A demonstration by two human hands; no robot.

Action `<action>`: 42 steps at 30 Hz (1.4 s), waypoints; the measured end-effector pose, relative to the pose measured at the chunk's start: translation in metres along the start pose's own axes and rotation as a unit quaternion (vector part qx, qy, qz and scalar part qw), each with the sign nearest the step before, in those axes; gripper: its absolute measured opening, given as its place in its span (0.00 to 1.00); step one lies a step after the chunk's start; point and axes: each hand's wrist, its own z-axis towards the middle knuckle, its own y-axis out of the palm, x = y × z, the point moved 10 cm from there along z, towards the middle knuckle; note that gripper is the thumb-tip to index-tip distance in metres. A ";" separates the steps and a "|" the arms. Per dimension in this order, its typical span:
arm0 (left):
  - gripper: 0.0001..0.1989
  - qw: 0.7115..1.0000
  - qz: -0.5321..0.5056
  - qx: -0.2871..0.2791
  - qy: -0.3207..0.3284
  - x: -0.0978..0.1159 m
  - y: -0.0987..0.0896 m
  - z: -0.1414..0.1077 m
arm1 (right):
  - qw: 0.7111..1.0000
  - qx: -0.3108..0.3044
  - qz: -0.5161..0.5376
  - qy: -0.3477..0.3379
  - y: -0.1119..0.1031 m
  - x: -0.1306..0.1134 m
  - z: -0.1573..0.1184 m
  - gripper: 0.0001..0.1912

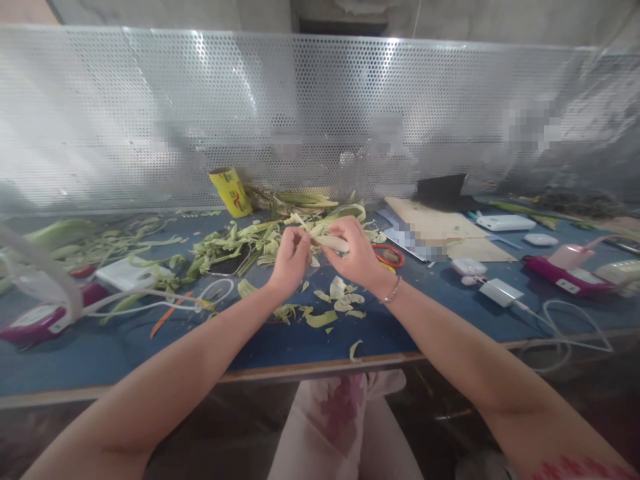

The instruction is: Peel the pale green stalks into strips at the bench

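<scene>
Probably the mess starts with the blue table (pixel 290 347): its front edge is close to you, and a loose peel curl (pixel 355 350) beside it could fall off if your forearm brushes it. The green heap (pixel 265 243) behind your hands might swallow the pale stalk (pixel 334 243) if you let it drop, since the two look alike. Your right hand (pixel 353 248) pinches that stalk between thumb and fingers above the table, and your left hand (pixel 291 257) pinches its left end; pulling unevenly could snap it. Reaching right might also catch the red loop (pixel 389 256) just beside your wrist.

As for what's unclear, scraps partly cover a dark flat object (pixel 230 265), perhaps a phone. Your right wrist partly hides whatever the loop belongs to. Smallest of all, your left fingertips mask their exact grip.
</scene>
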 end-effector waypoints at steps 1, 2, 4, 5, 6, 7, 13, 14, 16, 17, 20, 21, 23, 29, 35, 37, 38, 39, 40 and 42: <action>0.08 1.000 0.002 0.006 0.002 0.000 -0.002 0.001 | 1.000 -0.003 -0.011 -0.019 0.000 -0.004 0.000 0.08; 0.08 1.000 0.008 0.013 0.003 -0.001 -0.004 0.001 | 0.999 -0.013 -0.022 -0.039 0.001 -0.007 0.000 0.05; 0.07 0.999 0.032 0.033 0.009 -0.003 -0.009 0.003 | 0.996 -0.049 -0.040 -0.070 0.007 -0.013 0.000 0.02; 0.07 0.998 0.052 0.044 0.014 -0.004 -0.012 0.004 | 0.993 -0.069 -0.042 -0.082 0.011 -0.015 -0.001 0.04; 0.06 0.995 0.076 0.054 0.021 -0.004 -0.015 0.004 | 0.991 -0.090 -0.041 -0.091 0.015 -0.016 -0.002 0.05; 0.06 0.993 0.102 0.058 0.032 -0.004 -0.017 0.005 | 0.989 -0.109 -0.037 -0.097 0.019 -0.018 -0.003 0.06; 0.02 0.972 0.214 -0.008 0.101 0.000 -0.005 0.003 | 0.996 -0.084 -0.007 -0.034 0.014 -0.011 -0.001 0.08; 0.01 0.970 0.220 -0.018 0.103 0.000 -0.002 0.002 | 0.998 -0.064 -0.003 -0.010 0.009 -0.007 0.000 0.07; 0.01 0.969 0.223 -0.032 0.103 0.002 0.002 0.000 | 0.998 -0.030 0.000 0.048 0.002 0.004 0.003 0.05; 0.02 0.969 0.221 -0.040 0.103 0.003 0.005 -0.001 | 0.997 -0.016 0.000 0.079 -0.001 0.010 0.003 0.05; 0.03 0.971 0.205 -0.063 0.101 0.005 0.012 -0.003 | 0.988 0.015 0.012 0.151 -0.008 0.029 0.003 0.06; 0.03 0.972 0.200 -0.069 0.098 0.005 0.014 -0.003 | 0.986 0.019 0.020 0.163 -0.008 0.033 0.003 0.06; 0.03 0.976 0.186 -0.076 0.088 0.004 0.015 -0.004 | 0.985 0.018 0.034 0.170 -0.007 0.038 0.003 0.06; 0.05 0.989 0.122 -0.070 0.042 -0.008 0.013 0.000 | 0.995 -0.009 -0.011 0.099 -0.002 0.026 0.004 0.15; 0.08 0.993 0.102 -0.043 0.042 -0.010 0.006 0.004 | 0.996 -0.052 -0.041 0.059 0.007 0.019 0.005 0.21; 0.09 0.993 0.097 -0.045 0.039 -0.009 0.006 0.003 | 0.995 -0.062 -0.043 0.071 0.008 0.022 0.004 0.21; 0.09 0.994 0.093 -0.050 0.036 -0.009 0.007 0.003 | 0.994 -0.065 -0.043 0.082 0.009 0.023 0.004 0.21; 0.09 0.994 0.088 -0.056 0.030 -0.009 0.008 0.002 | 0.993 -0.065 -0.042 0.094 0.009 0.025 0.003 0.21; 0.10 0.994 0.084 -0.064 0.026 -0.009 0.010 0.001 | 0.991 -0.062 -0.037 0.110 0.009 0.027 0.003 0.20; 0.10 0.994 0.082 -0.069 0.023 -0.007 0.012 0.000 | 0.987 -0.053 -0.005 0.154 0.009 0.033 0.000 0.18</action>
